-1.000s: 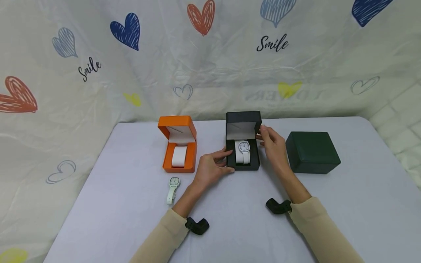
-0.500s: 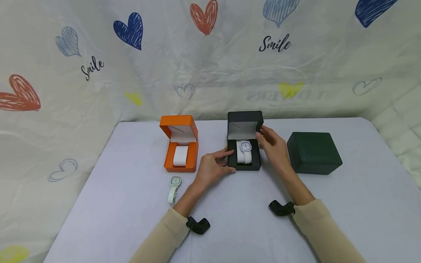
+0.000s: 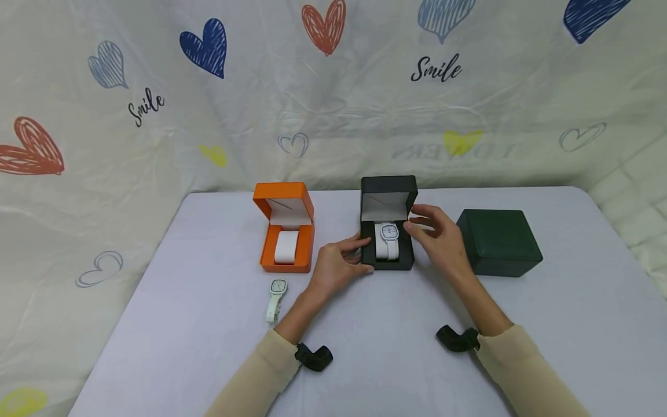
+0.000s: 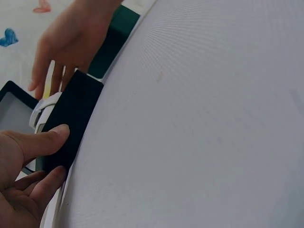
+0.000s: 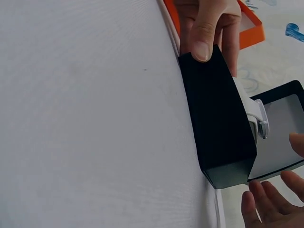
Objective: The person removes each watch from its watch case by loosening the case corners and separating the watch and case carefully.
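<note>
Watch (image 3: pixel 389 233) sits in the black box (image 3: pixel 385 207), which the left hand (image 3: pixel 334 264) pinches at one side, while the right hand (image 3: pixel 443 238), fingers loosely spread, holds nothing just beside it.

Pinching a dark box (image 4: pixel 76 114) along one edge of the tabletop (image 4: pixel 190 118) with left hand (image 4: pixel 16 194); showing white watch (image 4: pixel 36 111) protruding from it, right hand (image 4: pixel 71 42) beyond, green box (image 4: pixel 114 40) near that edge
</note>
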`<state>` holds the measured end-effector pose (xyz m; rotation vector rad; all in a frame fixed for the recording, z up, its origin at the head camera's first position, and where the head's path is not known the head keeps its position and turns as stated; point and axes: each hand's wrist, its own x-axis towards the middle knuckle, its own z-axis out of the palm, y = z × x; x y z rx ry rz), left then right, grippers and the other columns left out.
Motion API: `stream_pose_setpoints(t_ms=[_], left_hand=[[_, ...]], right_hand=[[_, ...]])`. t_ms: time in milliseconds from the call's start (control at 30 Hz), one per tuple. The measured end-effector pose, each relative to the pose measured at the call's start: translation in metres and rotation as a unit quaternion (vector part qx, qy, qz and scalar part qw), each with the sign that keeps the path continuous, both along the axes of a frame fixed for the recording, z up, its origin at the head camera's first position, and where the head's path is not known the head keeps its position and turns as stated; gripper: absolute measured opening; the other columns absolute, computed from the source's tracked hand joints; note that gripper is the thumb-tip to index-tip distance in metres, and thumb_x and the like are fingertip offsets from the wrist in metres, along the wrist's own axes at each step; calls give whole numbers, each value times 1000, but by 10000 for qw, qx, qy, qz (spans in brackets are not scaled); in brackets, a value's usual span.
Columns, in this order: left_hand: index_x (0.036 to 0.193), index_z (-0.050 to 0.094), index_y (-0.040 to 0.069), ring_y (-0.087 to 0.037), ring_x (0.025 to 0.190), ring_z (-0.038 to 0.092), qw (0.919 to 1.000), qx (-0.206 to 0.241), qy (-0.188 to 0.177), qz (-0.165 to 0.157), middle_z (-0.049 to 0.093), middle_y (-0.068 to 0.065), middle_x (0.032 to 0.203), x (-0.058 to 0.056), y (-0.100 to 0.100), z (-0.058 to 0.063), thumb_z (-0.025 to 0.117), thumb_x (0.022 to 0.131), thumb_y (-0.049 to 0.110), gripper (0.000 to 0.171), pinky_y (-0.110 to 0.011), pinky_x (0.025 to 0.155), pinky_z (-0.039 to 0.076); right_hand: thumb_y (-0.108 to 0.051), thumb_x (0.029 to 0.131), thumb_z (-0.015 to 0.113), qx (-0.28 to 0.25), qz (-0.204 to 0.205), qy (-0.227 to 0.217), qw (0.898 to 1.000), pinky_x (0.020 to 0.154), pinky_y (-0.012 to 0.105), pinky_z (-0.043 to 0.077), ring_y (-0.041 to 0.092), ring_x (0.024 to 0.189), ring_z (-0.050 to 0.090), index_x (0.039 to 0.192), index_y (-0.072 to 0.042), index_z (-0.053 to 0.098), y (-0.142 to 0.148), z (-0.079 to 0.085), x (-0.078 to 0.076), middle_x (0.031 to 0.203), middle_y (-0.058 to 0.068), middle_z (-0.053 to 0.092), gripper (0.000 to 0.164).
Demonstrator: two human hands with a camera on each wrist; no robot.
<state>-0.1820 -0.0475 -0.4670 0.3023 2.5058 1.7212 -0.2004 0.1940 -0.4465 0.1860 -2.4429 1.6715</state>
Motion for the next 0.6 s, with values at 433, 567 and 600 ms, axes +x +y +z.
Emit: stream_pose_setpoints(t_ms=[433,567,600], left_hand=[[132,73,14,-27,123,71,9998,-172,19,-30,57,-7,155,0,1,3,92,75,2,62,-25,87,61],[134,72,13,-29,119,73,9997,-235,49,-106,55,-7,156,-1,0,3,91,76,2,62,-26,88,62],[134,72,13,-29,119,73,9996,-236,32,-122,54,-7,156,0,0,4,91,77,3,62,-26,88,62]], right_hand=[[-11,91,80,339,470,341,9977,93,16,52,30,127,59,137,-3,62,-2,3,5,138,16,64,49],[-9,87,84,585,697,409,9950,95,23,53,28,128,58,137,-6,62,-2,2,4,139,14,64,55],[-9,86,85,635,766,416,9942,97,28,53,28,129,58,137,-7,62,-2,3,3,139,13,64,56]])
